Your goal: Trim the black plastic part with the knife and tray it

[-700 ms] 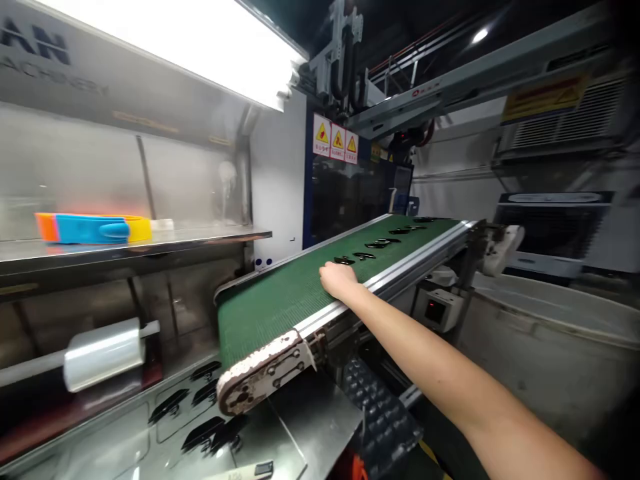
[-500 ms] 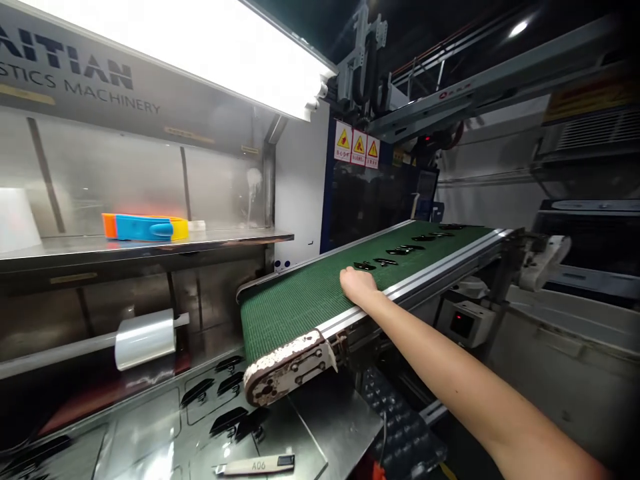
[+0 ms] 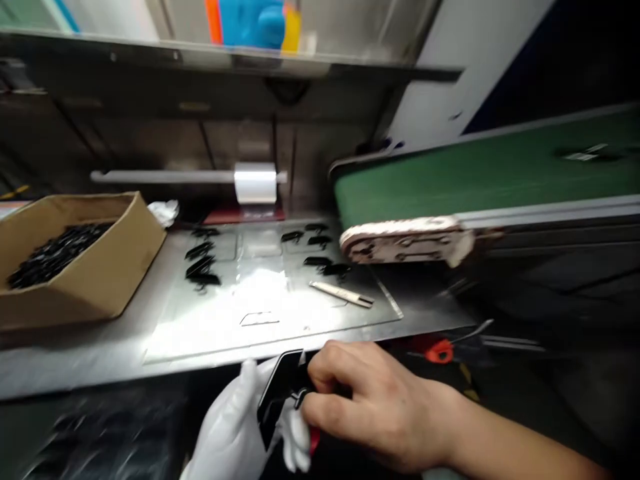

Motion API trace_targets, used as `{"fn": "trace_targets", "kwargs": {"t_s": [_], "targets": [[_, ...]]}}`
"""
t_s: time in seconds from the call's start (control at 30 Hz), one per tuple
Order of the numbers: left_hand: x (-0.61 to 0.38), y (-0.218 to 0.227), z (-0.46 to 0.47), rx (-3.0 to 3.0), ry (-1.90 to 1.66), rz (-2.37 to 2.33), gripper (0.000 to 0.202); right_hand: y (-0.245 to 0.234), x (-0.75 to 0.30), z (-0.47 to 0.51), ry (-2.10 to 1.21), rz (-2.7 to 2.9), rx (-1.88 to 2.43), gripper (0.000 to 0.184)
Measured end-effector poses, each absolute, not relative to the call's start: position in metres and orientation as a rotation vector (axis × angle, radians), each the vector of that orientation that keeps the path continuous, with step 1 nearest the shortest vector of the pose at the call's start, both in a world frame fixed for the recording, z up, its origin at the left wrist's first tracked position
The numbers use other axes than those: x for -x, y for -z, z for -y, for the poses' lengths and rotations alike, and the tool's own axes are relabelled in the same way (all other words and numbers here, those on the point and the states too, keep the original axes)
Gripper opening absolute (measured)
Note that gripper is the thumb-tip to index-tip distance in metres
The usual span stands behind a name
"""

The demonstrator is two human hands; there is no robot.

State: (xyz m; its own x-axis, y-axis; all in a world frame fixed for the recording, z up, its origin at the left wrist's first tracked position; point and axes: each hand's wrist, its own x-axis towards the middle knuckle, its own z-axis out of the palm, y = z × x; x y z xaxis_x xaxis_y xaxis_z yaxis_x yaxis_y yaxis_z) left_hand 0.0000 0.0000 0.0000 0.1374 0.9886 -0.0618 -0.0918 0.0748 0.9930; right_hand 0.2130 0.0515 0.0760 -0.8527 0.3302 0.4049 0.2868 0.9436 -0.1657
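A small black plastic part (image 3: 280, 390), seemingly light and stiff, is pinched by its edges between the gloved left hand (image 3: 235, 427) and bare right hand (image 3: 370, 407).

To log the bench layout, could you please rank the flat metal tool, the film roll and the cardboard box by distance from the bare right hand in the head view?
From the right hand:
1. Flat metal tool, on the steel bench just beyond the hand.
2. Film roll, on its rod at the back.
3. Cardboard box, far left, holding black parts.
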Motion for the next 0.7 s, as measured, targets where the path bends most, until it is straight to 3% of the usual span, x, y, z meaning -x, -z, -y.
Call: {"fn": "trace_targets", "kwargs": {"t_s": [0.07, 0.2, 0.4, 0.5, 0.7], "targets": [[-0.004, 0.014, 0.006, -0.796, -1.111, -0.717, 0.070, -0.060, -0.206, -0.051, -0.235, 2.686, 0.412, 0.027], [-0.010, 0.037, 0.021, -0.532, -1.176, -0.394, 0.054, -0.027, -0.208, -0.052, -0.368, 2.657, 0.412, 0.025], [-0.018, 0.047, 0.029, -0.436, -1.226, -0.443, 0.050, 0.028, -0.210, -0.024, -0.800, 2.188, 0.638, 0.025], [-0.021, 0.047, 0.026, -0.389, -1.184, -0.531, 0.048, 0.041, -0.202, -0.011, -1.130, 1.777, 0.877, 0.011], [-0.024, 0.048, 0.021, -0.382, -1.125, -0.601, 0.050, 0.046, -0.186, -0.002, -1.794, 1.211, 0.992, 0.033]]}}
